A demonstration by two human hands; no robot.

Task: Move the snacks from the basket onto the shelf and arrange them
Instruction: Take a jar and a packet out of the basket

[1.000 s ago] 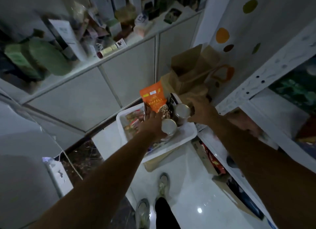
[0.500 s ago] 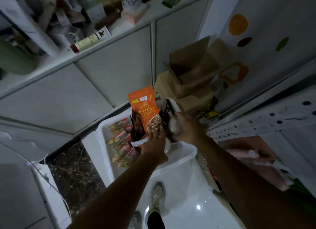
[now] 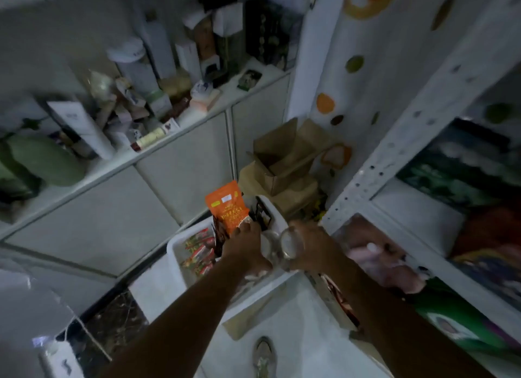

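Dim storeroom, basket (image 3: 172, 247) mostly full of snacks (image 3: 198, 253). Right hand (image 3: 310, 246) grips a can (image 3: 288, 243); left hand (image 3: 244, 249) at pouch (image 3: 225, 205), grip unclear.

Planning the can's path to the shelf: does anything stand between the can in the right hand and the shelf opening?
Nothing visible fills the gap. The can in the right hand is beside the shelf post; blurred pink items lie inside the opening.

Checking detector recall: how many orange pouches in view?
1 orange pouch, upright in the basket, left hand at its base. Others may be hidden.
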